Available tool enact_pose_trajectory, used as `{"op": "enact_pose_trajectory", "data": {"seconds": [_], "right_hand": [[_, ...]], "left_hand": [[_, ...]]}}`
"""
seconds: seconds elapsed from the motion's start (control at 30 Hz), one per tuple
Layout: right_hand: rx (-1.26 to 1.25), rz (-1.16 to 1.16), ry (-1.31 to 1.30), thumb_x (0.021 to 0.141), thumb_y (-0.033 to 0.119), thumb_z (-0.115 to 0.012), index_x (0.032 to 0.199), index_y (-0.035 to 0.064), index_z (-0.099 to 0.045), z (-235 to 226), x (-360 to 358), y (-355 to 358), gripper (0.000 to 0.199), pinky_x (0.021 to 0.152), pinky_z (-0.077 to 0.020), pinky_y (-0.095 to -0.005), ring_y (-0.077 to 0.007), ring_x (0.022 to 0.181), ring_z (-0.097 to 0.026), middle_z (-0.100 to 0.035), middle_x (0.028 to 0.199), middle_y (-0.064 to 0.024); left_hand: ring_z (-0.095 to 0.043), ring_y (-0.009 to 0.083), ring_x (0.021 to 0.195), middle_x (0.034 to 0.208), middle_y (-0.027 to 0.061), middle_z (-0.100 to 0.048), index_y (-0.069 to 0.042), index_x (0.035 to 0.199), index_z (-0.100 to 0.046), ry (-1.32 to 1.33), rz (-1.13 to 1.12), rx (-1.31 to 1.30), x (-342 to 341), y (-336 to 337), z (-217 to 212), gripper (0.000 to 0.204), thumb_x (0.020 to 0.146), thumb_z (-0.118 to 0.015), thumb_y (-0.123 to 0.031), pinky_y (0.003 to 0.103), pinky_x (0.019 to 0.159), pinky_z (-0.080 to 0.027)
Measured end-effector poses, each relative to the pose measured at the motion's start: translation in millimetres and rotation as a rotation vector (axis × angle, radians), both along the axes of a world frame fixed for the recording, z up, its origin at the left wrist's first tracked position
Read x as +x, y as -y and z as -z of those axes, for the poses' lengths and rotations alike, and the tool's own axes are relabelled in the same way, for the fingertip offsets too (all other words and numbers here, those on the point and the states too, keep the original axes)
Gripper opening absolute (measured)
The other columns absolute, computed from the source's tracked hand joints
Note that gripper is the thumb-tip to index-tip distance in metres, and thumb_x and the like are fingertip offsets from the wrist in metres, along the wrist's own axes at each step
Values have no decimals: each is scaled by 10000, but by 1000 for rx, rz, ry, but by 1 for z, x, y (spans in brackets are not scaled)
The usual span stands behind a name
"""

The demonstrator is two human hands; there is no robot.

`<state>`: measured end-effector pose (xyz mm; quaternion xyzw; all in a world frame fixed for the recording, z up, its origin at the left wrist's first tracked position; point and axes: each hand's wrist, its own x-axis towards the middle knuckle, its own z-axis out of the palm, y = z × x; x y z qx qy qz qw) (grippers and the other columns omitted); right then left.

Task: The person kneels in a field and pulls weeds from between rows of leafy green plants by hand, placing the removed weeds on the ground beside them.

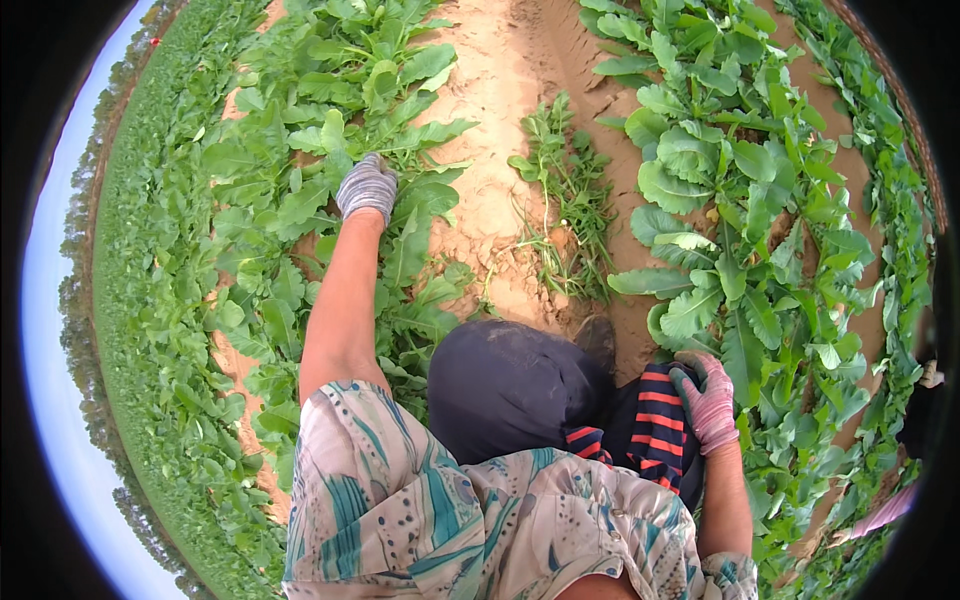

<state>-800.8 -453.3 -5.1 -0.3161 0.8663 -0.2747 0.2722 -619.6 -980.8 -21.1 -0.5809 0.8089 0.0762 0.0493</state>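
Note:
My left hand (368, 187), in a grey knitted glove, reaches far forward into the left row of leafy green plants (300, 205). Its fingers curl down among the leaves, so whatever they grip is hidden. On my right knee rests my right hand (708, 402), wearing a pink and grey glove. The fingers lie over the red-and-black striped cloth (657, 425) there, without gripping anything visible. Between the rows, a loose heap of uprooted green weeds (572, 215) lies on the sandy soil, ahead of my bent left knee (510, 380).
A second row of broad-leaved plants (720, 190) runs along my right side. Bare sandy soil (490, 90) forms the furrow ahead. At the far right edge, a pink sleeve (882, 512) of another person shows. Trees (85, 300) line the field's left border.

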Motion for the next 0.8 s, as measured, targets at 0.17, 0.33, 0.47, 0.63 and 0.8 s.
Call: {"op": "enact_pose_trajectory", "data": {"seconds": [0.17,0.33,0.47,0.63,0.8], "right_hand": [[-25,23,31,780,164,-698,1038,64,-679,0,1,1,277,948,-447,-398,-341,1055,-575,-650,1077,-149],[-10,8,-3,778,166,-702,1039,64,-679,0,0,2,281,945,-451,-399,-336,1054,-577,-651,1079,-144],[-1,20,4,783,154,-697,1042,44,-677,-1,0,2,282,954,-446,-388,-329,1056,-585,-652,1082,-154],[1,26,12,776,170,-706,1038,64,-678,-1,0,3,284,949,-449,-400,-334,1061,-576,-653,1077,-146],[3,21,-4,775,173,-706,1035,61,-678,0,-1,3,284,952,-446,-404,-339,1062,-575,-653,1079,-147]], "left_hand": [[-584,352,1123,1214,209,-613,-80,1293,-550,2,162,78,-10,0,-3,562,836,-654,-391,402,971,-446],[-555,355,1173,1279,208,-572,-33,1299,-536,200,72,145,-22,4,-6,619,880,-580,-487,417,997,-430],[-569,365,1146,1266,211,-579,-23,1281,-547,300,109,166,-24,6,-5,651,882,-559,-537,438,979,-438],[-574,380,1119,1229,233,-591,4,1210,-588,343,202,208,-18,32,16,613,881,-567,-512,433,937,-454],[-632,283,977,1107,196,-668,26,1167,-615,-506,-113,331,18,45,47,453,912,-580,-347,359,881,-465]]}}
